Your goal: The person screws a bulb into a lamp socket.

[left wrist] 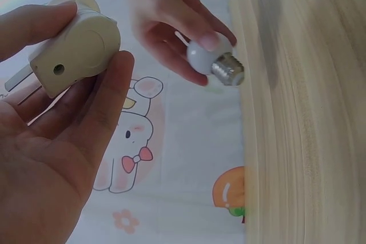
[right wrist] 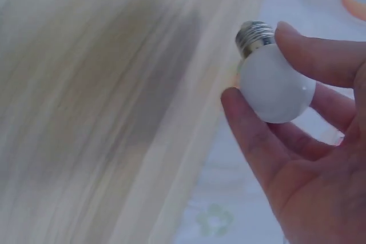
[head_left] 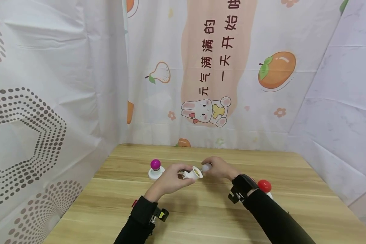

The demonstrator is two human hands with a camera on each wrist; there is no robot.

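Note:
My left hand [head_left: 171, 178] grips a white plug-in lamp socket [head_left: 189, 174] between thumb and fingers. In the head view its round opening faces right, toward the other hand. Two flat metal prongs stick out of the socket [left wrist: 86, 47] at the left in the left wrist view. Just to the right, my right hand [head_left: 219, 166] pinches a small white light bulb [right wrist: 277, 87] by its round glass. The bulb's silver screw base [left wrist: 227, 70] is bare and points toward the socket, with a small gap between them. Both hands are above the wooden table.
A purple bulb [head_left: 155, 164] stands in a round white base [head_left: 154, 174] at the back left of the wooden table [head_left: 183, 217]. On the right, a red bulb [head_left: 264, 185] sits beside my right forearm, its white base partly hidden. Printed curtains [head_left: 158, 112] hang behind and at the sides.

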